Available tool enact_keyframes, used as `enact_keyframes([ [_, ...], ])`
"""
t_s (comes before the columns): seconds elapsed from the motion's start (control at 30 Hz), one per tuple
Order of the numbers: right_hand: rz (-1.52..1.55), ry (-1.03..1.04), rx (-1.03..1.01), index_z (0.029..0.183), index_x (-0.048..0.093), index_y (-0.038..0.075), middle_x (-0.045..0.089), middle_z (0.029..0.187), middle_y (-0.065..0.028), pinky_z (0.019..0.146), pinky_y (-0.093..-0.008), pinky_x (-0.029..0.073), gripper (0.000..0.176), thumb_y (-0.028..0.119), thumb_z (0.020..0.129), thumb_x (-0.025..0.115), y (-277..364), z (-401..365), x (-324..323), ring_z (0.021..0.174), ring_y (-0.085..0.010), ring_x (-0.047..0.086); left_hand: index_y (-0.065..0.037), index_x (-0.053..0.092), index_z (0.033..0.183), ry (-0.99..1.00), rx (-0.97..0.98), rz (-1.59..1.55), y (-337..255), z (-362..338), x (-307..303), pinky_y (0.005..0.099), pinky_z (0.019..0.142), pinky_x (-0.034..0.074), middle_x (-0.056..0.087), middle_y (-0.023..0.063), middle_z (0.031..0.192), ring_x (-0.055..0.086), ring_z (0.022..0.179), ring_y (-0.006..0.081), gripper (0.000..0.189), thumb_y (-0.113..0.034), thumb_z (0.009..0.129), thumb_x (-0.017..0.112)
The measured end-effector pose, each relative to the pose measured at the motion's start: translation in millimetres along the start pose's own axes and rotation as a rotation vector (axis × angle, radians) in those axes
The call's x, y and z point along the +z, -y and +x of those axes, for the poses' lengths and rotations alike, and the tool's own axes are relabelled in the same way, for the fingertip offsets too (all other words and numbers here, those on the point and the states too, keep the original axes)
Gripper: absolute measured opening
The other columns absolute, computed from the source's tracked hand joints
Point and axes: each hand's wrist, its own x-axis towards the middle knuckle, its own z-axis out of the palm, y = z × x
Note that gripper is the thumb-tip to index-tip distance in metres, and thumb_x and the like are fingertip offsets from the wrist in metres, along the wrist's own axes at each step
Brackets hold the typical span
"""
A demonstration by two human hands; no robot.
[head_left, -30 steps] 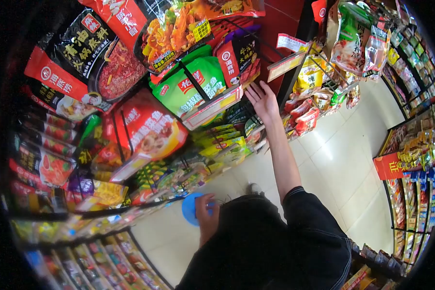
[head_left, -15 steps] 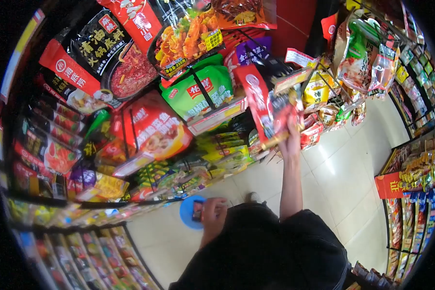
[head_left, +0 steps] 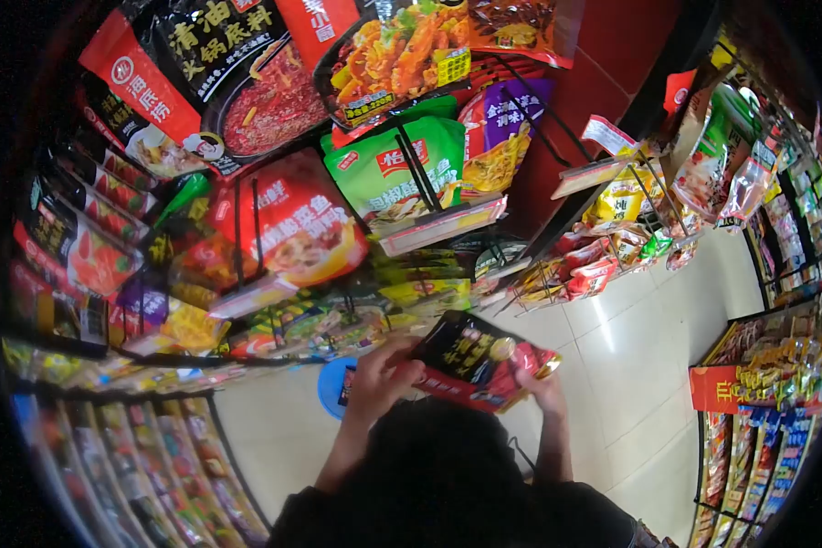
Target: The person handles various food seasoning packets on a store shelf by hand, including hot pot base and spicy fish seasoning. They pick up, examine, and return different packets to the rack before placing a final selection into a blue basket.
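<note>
A black and red food packet (head_left: 473,362) is held in front of my body, below the shelf. My right hand (head_left: 542,388) grips its right end, with the thumb over the red part. At the packet's left end is my left hand (head_left: 388,373), its fingers bent around the near corner. A blue round container (head_left: 332,387) stands on the floor just left of my left hand, with a small dark item at its right side, partly hidden by that hand.
Hanging food packets fill the rack above, among them a green one (head_left: 395,171) and a red one (head_left: 306,219). Price-tag strips (head_left: 443,226) stick out from the hooks. More shelves (head_left: 758,466) stand at the right and lower left (head_left: 137,466). Pale floor tiles (head_left: 630,365) lie between.
The packet has come down from the rack towards my body in my right hand. My left hand has risen from beside the blue container to the packet. The camera view has shifted slightly.
</note>
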Motion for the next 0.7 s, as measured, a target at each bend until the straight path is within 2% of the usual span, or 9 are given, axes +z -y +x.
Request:
enact_keyframes([
  [0.13, 0.011, 0.135, 0.192, 0.129, 0.058, 0.0, 0.067, 0.112, -0.0043, 0.091, -0.0313, 0.052, 0.052, 0.017, 0.085, 0.081, 0, -17, 51, 0.099, -0.0135, 0.062, -0.001, 0.07, 0.101, -0.321, 0.094, 0.385, -26, -34, -12, 0.0282, 0.074, 0.053, 0.071, 0.0082, 0.096, 0.068, 0.08, 0.0148, 0.015, -0.008, 0.088, 0.073],
  [0.2, -0.096, 0.259, 0.271, 0.13, 0.056, -0.001, 0.066, 0.11, -0.0049, 0.088, -0.0322, 0.052, 0.057, 0.019, 0.084, 0.082, 2, -17, 75, 0.094, -0.0138, 0.061, -0.001, 0.071, 0.1, -0.379, 0.054, 0.199, -57, -63, -30, 0.0258, 0.071, 0.052, 0.072, 0.0067, 0.092, 0.067, 0.078, 0.0117, 0.013, -0.002, 0.087, 0.073],
  [0.3, -0.274, 0.469, 0.03, 0.137, 0.048, -0.001, 0.064, 0.116, -0.0077, 0.09, -0.0357, 0.051, 0.068, 0.021, 0.082, 0.084, -26, -14, 101, 0.095, -0.0176, 0.061, 0.0, 0.072, 0.099, -0.452, 0.052, 0.238, -118, -110, -64, 0.0222, 0.065, 0.051, 0.073, 0.0058, 0.09, 0.065, 0.075, 0.0075, 0.015, 0.001, 0.084, 0.076],
  [0.37, -0.196, 0.684, 0.1, 0.138, 0.048, 0.004, 0.063, 0.119, -0.0091, 0.095, -0.0376, 0.05, 0.069, 0.022, 0.083, 0.083, -47, 9, 124, 0.107, -0.0199, 0.06, 0.0, 0.073, 0.098, -0.449, 0.085, 0.38, -163, -134, -96, 0.0236, 0.065, 0.052, 0.073, 0.007, 0.091, 0.065, 0.075, 0.0081, 0.014, -0.001, 0.085, 0.077],
  [0.43, -0.229, 0.824, 0.022, 0.133, 0.052, 0.006, 0.064, 0.119, -0.0086, 0.095, -0.0374, 0.049, 0.058, 0.022, 0.085, 0.081, -20, 5, 180, 0.111, -0.0203, 0.06, -0.001, 0.072, 0.099, -0.529, 0.484, 0.356, -193, -144, -127, 0.0267, 0.072, 0.053, 0.073, 0.0065, 0.092, 0.067, 0.08, 0.0115, 0.015, -0.002, 0.085, 0.077],
  [0.5, -0.274, 0.986, -0.145, 0.123, 0.06, 0.006, 0.065, 0.118, -0.0084, 0.095, -0.0369, 0.049, 0.041, 0.022, 0.089, 0.076, 3, 2, 241, 0.113, -0.0217, 0.061, -0.001, 0.07, 0.097, -0.567, 0.588, 0.414, -239, -159, -160, 0.0266, 0.077, 0.053, 0.07, 0.0059, 0.094, 0.066, 0.088, 0.0123, 0.013, 0.001, 0.085, 0.075],
  [0.57, -0.356, 1.181, -0.363, 0.118, 0.063, 0.005, 0.066, 0.114, -0.0091, 0.093, -0.0355, 0.049, 0.03, 0.017, 0.091, 0.071, 11, 9, 294, 0.106, -0.0242, 0.063, 0.0, 0.069, 0.097, -0.573, 0.686, 0.482, -279, -165, -194, 0.0242, 0.076, 0.053, 0.069, 0.0038, 0.093, 0.065, 0.083, 0.0093, 0.013, -0.001, 0.086, 0.076],
  [0.6, -0.368, 1.258, -0.446, 0.116, 0.064, 0.005, 0.066, 0.111, -0.0095, 0.091, -0.0349, 0.049, 0.026, 0.015, 0.093, 0.068, 19, 8, 323, 0.101, -0.0254, 0.065, -0.001, 0.069, 0.099, -0.573, 0.588, 0.282, -302, -168, -205, 0.0222, 0.074, 0.052, 0.069, 0.0007, 0.091, 0.063, 0.08, 0.0058, 0.014, -0.005, 0.087, 0.076],
  [0.7, -0.192, 1.345, -0.577, 0.14, 0.044, 0.001, 0.061, 0.081, -0.0078, 0.069, -0.0305, 0.045, 0.047, 0.024, 0.101, 0.056, 49, -11, 408, 0.072, -0.0169, 0.057, -0.005, 0.067, 0.103, -0.643, 0.612, 0.342, -340, -162, -272, 0.0198, 0.072, 0.05, 0.069, -0.0028, 0.092, 0.062, 0.08, 0.0027, 0.017, -0.017, 0.092, 0.073],
])
